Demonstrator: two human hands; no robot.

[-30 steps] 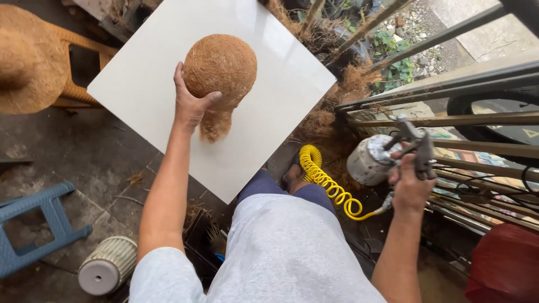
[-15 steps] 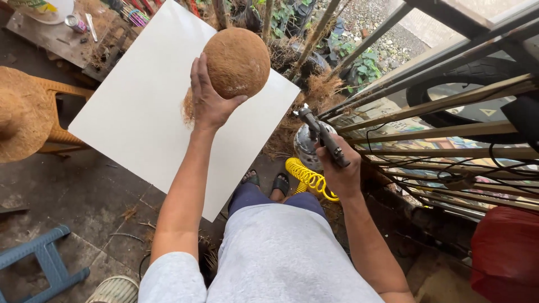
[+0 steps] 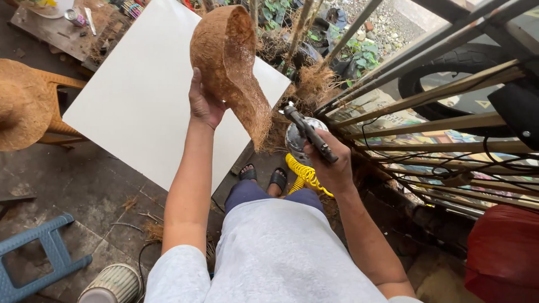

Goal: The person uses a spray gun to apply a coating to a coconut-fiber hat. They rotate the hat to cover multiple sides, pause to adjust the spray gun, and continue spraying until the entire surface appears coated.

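- Left hand [image 3: 205, 104]: raised, fingers wrapped round the lower edge of a brown fibre shell [image 3: 227, 62], a hollow coconut-husk form with its open side turned toward the spray gun.
- Right hand [image 3: 331, 165]: clenched on the grip of a metal spray gun [image 3: 306, 132]; its nozzle points up toward the shell but stands apart from it. A yellow coiled hose [image 3: 303, 177] hangs from the gun toward the feet.
- Position of the work: the shell is held in the air over the near edge of a white board [image 3: 135, 106], not resting on it.
- Progress, as judged: the shell's surface looks dry and uncoated, raw fibre throughout; no spray mist is visible. Any coating appears not yet applied.
- Containers and signs: a ribbed pale cylinder [image 3: 112, 283] stands on the floor at lower left; a small can [image 3: 73, 17] lies on the far bench; a coloured printed sheet [image 3: 426, 137] lies behind the metal bars. A blue stool [image 3: 39, 258] stands nearby.
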